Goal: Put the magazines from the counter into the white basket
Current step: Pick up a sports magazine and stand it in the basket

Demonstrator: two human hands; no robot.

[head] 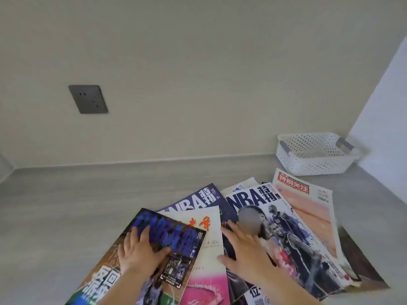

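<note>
Head view: left hand [141, 249] lies flat, fingers spread, on glossy overlapping magazines [253, 216] fanned across the desk [66, 205] at lower centre, long axes toward the wall; right hand [244, 249] likewise flat; white basket [317, 166] at right.

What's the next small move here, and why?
Probably slide the fanned magazines together into one stack. Both hands lie flat on the covers, the left hand on the blue one, the right hand on the players cover, neither gripping anything. The basket at the back right looks empty and seems narrow for loose, spread copies.
</note>
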